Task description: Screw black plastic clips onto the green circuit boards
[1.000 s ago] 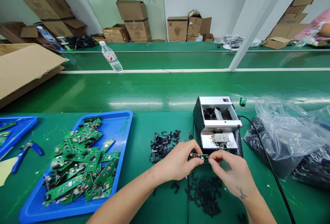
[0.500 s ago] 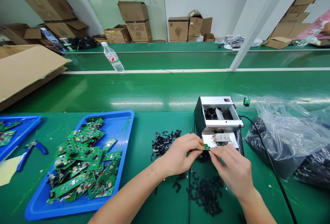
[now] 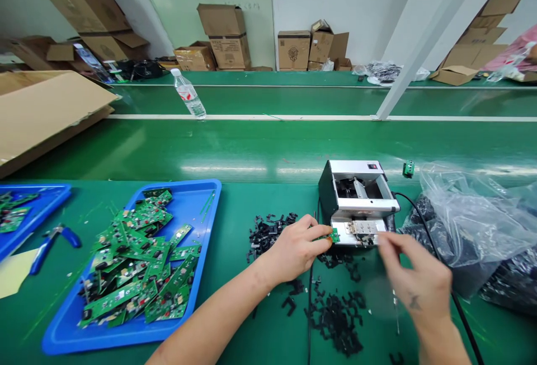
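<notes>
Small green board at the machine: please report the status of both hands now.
Left hand pinches small green circuit board at front of bench machine. Right hand empty, near metal plate. Black plastic parts scattered beside machine.

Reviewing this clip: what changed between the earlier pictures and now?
The right hand has let go of the small green circuit board and moved right, away from it. The left hand keeps its grip on the board, now raised against the front of the benchtop machine. The blue tray and black pieces stayed as they were.
</notes>
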Tool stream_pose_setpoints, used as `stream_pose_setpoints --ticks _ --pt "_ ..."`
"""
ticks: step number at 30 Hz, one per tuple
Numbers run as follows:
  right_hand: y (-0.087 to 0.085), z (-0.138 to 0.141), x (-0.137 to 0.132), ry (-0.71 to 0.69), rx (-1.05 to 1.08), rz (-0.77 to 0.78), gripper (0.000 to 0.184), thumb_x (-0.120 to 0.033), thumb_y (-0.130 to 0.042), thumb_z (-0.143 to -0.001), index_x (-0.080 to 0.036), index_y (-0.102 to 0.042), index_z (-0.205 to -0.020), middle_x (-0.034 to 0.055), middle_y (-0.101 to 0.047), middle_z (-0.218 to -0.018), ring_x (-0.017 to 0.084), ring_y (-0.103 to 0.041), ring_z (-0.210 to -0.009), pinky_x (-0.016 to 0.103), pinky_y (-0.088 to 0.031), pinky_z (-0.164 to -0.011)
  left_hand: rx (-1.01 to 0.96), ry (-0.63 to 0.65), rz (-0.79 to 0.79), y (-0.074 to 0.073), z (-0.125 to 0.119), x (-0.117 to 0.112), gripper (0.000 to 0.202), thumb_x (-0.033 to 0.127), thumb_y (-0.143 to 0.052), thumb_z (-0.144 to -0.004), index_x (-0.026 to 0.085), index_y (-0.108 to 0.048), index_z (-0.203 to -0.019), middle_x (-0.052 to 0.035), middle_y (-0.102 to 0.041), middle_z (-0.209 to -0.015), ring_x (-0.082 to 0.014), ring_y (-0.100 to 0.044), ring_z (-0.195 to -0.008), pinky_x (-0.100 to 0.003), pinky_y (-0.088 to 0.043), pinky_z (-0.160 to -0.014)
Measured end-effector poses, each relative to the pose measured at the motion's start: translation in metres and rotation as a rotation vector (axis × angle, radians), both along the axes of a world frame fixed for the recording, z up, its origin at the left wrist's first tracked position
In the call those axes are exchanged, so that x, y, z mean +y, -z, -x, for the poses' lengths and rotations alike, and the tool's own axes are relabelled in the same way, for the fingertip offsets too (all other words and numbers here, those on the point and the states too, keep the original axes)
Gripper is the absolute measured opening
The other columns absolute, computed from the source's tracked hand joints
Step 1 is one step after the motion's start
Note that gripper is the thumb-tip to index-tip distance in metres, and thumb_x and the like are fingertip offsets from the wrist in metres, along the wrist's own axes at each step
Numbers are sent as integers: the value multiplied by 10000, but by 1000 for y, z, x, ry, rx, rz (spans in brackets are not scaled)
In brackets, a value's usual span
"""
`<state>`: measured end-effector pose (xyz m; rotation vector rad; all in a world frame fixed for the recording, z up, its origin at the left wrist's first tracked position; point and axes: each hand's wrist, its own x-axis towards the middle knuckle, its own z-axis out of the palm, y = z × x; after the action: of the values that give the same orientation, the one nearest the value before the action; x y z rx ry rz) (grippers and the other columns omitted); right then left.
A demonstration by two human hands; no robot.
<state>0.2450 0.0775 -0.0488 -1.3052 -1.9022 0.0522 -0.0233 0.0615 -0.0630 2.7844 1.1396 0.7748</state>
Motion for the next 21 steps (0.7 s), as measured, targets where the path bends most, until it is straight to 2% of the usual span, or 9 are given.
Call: stream_pose_setpoints --ticks 2,4,5,7,9,11,12,16,21 --pt "-3 -25 15 327 -60 178 233 -426 -627 -937 -236 -736 -1016 25 -758 -800 218 -693 -643 346 -513 -640 21 -11 -5 0 -2 -2 238 31 -499 -926 164 -648 -1055 -69 -645 -1294 -215 -505 -998 -326 -509 -815" --pt "-8 -39 24 409 -201 366 344 -519 -628 -898 -232 -741 -1049 35 -760 -774 248 -668 -583 353 -454 -528 37 -50 -13 -2 -5 -4 227 35 -501 -921 160 -641 -1048 -73 -641 -1294 -218 -502 -969 -330 -515 -778" --pt "-11 -41 26 393 -225 381 367 -536 -620 -894 -227 -740 -1051 40 -759 -785 248 -665 -585 349 -450 -519 42 -71 -17 -3 -6 -6 220 37 -500 -920 159 -639 -1039 -76 -641 -1291 -218 -500 -951 -330 -515 -755" --pt "-17 -31 20 285 -178 263 345 -514 -599 -922 -218 -730 -1039 44 -746 -826 217 -667 -621 335 -489 -571 45 -87 -23 -4 -7 -8 218 35 -494 -918 157 -637 -1028 -79 -642 -1286 -218 -498 -935 -327 -515 -726" --pt "-20 -10 7 83 -116 106 278 -446 -580 -968 -214 -714 -1044 37 -719 -841 167 -655 -640 292 -516 -637 36 -75 -30 -5 -8 -9 221 35 -488 -921 156 -638 -1029 -77 -644 -1284 -217 -497 -937 -327 -519 -729" --pt "-20 14 -5 -179 -168 75 245 -373 -575 -997 -204 -693 -1130 23 -701 -825 133 -633 -609 250 -496 -608 19 -67 -28 -6 -8 -9 217 42 -485 -933 155 -641 -1035 -74 -648 -1280 -216 -497 -944 -331 -527 -758" --pt "-18 25 -10 -248 -218 60 250 -341 -565 -1009 -193 -680 -1174 16 -693 -807 127 -627 -595 246 -479 -587 10 -70 -23 -6 -8 -8 210 49 -484 -943 154 -642 -1033 -73 -651 -1273 -216 -497 -946 -334 -531 -774" --pt "-6 48 -13 -247 -317 6 234 -294 -530 -1030 -174 -682 -1161 7 -688 -781 130 -633 -575 265 -421 -548 2 -78 -5 -7 -7 -9 190 76 -477 -966 154 -645 -1010 -80 -655 -1261 -215 -502 -949 -348 -541 -810" --pt "3 46 -14 -193 -258 34 206 -323 -541 -1026 -203 -696 -1089 -11 -689 -768 122 -624 -563 257 -407 -548 10 -88 -5 -5 -8 -12 196 80 -480 -961 168 -647 -1017 -77 -643 -1288 -217 -508 -962 -342 -547 -794"
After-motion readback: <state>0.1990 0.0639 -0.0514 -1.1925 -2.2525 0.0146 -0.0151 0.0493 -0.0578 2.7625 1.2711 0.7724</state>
